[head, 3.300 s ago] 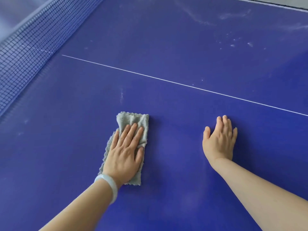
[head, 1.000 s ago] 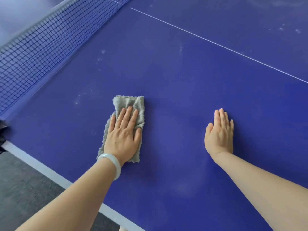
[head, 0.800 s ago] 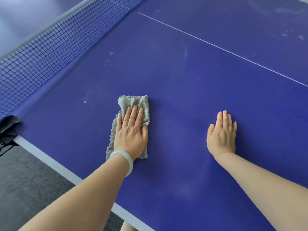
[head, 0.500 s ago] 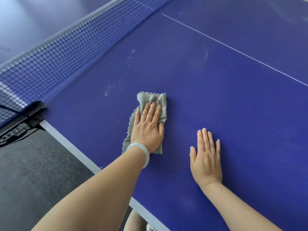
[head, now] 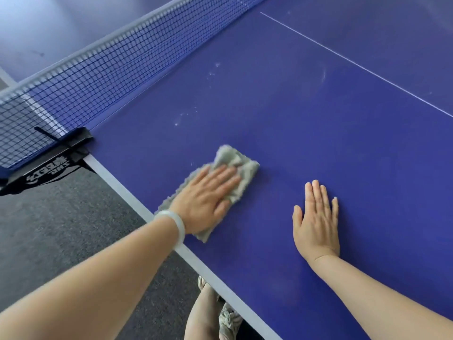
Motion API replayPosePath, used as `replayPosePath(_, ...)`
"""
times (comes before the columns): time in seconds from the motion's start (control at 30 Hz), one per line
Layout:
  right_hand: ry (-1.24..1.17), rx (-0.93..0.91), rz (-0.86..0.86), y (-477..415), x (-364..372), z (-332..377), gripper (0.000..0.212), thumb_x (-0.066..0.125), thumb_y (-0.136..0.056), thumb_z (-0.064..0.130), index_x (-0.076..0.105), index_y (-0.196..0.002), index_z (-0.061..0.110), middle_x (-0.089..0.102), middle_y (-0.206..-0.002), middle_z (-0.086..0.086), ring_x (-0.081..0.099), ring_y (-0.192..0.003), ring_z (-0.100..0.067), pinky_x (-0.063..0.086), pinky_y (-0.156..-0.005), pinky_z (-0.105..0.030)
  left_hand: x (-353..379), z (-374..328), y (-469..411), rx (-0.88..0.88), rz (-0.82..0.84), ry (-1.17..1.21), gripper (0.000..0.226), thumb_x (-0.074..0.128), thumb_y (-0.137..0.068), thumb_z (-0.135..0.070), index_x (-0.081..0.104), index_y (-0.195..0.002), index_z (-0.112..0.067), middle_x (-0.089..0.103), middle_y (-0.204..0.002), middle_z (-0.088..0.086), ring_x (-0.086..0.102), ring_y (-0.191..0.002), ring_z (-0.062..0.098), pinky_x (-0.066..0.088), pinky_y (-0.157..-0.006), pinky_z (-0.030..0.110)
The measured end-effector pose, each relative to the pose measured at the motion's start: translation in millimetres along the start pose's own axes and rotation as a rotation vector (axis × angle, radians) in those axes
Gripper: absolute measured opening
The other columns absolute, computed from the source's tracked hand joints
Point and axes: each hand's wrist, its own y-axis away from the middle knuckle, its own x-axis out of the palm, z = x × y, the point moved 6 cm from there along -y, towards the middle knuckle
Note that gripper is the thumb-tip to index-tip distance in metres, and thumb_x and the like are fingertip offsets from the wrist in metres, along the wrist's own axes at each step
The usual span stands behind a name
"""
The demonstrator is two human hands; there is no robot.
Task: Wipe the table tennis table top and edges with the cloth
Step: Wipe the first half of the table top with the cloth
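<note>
I'm wiping the top: left hand [head: 208,197], fingers straight and together, is pressing the cloth [head: 241,165] at frame centre, near the table [head: 318,119] edge. Right hand [head: 316,224] is bracing flat, fingers slightly apart. Next, I'd judge, sweeping up-left over the specks [head: 186,116].

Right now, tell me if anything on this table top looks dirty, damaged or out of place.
White specks dot the table top between the cloth and the net, and a pale smear sits near the white line. Nothing looks damaged.
</note>
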Motion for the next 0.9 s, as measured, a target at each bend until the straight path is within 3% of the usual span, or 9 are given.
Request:
replayPosePath(0.1, 0.010, 0.010, 0.007, -1.1, 1.0, 0.2, 0.062, 0.033, -0.103, 0.032, 0.015, -0.158, 0.010, 0.011, -0.165, -0.006, 0.008, -0.153, -0.020, 0.006, -0.125, -0.047, -11.2, 61.5, -10.5, -0.384, -0.052, -0.021, 0.058, 0.030, -0.104, -0.040, 0.013, -0.157, -0.025, 0.007, -0.165, -0.004, 0.000, -0.152, 0.013, -0.007, -0.123, 0.037)
replayPosePath(0.23, 0.025, 0.010, 0.011, -1.4, 1.0, -0.2, 0.063, 0.031, -0.103, 0.034, 0.013, -0.158, 0.010, 0.009, -0.166, -0.006, 0.006, -0.154, -0.020, 0.004, -0.125, -0.046, 3.7, 14.8, -4.2, -0.602, -0.089, 0.047, 0.061, 0.020, -0.102, -0.039, 0.006, -0.158, -0.020, -0.001, -0.165, -0.001, -0.008, -0.151, 0.016, -0.006, -0.123, 0.042)
replayPosePath(0.3, 0.021, 0.013, 0.011, -0.9, -0.3, 0.8, 0.062, 0.031, -0.103, 0.033, 0.014, -0.158, 0.010, 0.010, -0.166, -0.007, 0.007, -0.153, -0.021, 0.005, -0.125, -0.047, 11.7, -37.8, 11.1, -0.538, -0.106, 0.062, 0.062, 0.025, -0.101, -0.038, 0.014, -0.157, -0.017, 0.007, -0.165, 0.003, -0.003, -0.152, 0.019, 0.000, -0.123, 0.046)
replayPosePath(0.43, -0.008, 0.013, 0.002, 0.5, -1.9, 0.8, 0.062, 0.036, -0.103, 0.031, 0.017, -0.157, 0.008, 0.013, -0.165, -0.008, 0.010, -0.153, -0.022, 0.005, -0.124, -0.047, 29.5, -123.0, 51.9, -0.198, -0.072, 0.069, 0.061, 0.033, -0.101, -0.038, 0.022, -0.156, -0.016, 0.015, -0.164, 0.004, 0.005, -0.152, 0.022, 0.013, -0.121, 0.049)
replayPosePath(0.53, -0.012, 0.002, -0.008, 0.9, -2.5, 0.3, 0.061, 0.037, -0.103, 0.030, 0.018, -0.157, 0.008, 0.014, -0.165, -0.009, 0.010, -0.153, -0.022, 0.005, -0.124, -0.046, 27.9, -101.7, 66.8, 0.048, 0.014, 0.069, 0.062, 0.038, -0.100, -0.041, 0.022, -0.156, -0.022, 0.015, -0.164, -0.002, 0.006, -0.152, 0.017, 0.011, -0.122, 0.045)
replayPosePath(0.6, -0.018, 0.003, -0.009, 0.7, -2.4, -0.4, 0.061, 0.036, -0.103, 0.030, 0.019, -0.157, 0.008, 0.014, -0.165, -0.009, 0.011, -0.153, -0.022, 0.006, -0.124, -0.047, 17.4, -51.5, 67.5, 0.097, 0.029, 0.007, 0.063, 0.039, -0.099, -0.041, 0.020, -0.157, -0.026, 0.014, -0.164, -0.005, 0.006, -0.152, 0.014, 0.007, -0.124, 0.043)
replayPosePath(0.77, 0.002, 0.003, -0.005, 0.5, -1.0, 0.4, 0.062, 0.031, -0.103, 0.033, 0.015, -0.158, 0.009, 0.011, -0.165, -0.008, 0.008, -0.153, -0.022, 0.005, -0.125, -0.046, -17.5, 90.8, 51.5, -0.378, -0.042, -0.054, 0.061, 0.023, -0.100, -0.046, 0.016, -0.157, -0.026, 0.013, -0.164, -0.003, 0.002, -0.151, 0.012, -0.002, -0.123, 0.037)
replayPosePath(0.9, 0.013, 0.006, -0.004, 0.0, -0.9, 0.4, 0.062, 0.030, -0.103, 0.034, 0.014, -0.158, 0.009, 0.010, -0.166, -0.007, 0.007, -0.154, -0.022, 0.005, -0.125, -0.046, -6.5, 67.4, 40.9, -0.635, -0.066, -0.020, 0.063, 0.011, -0.099, -0.045, 0.004, -0.158, -0.023, -0.002, -0.165, -0.001, -0.009, -0.151, 0.015, -0.005, -0.123, 0.042)
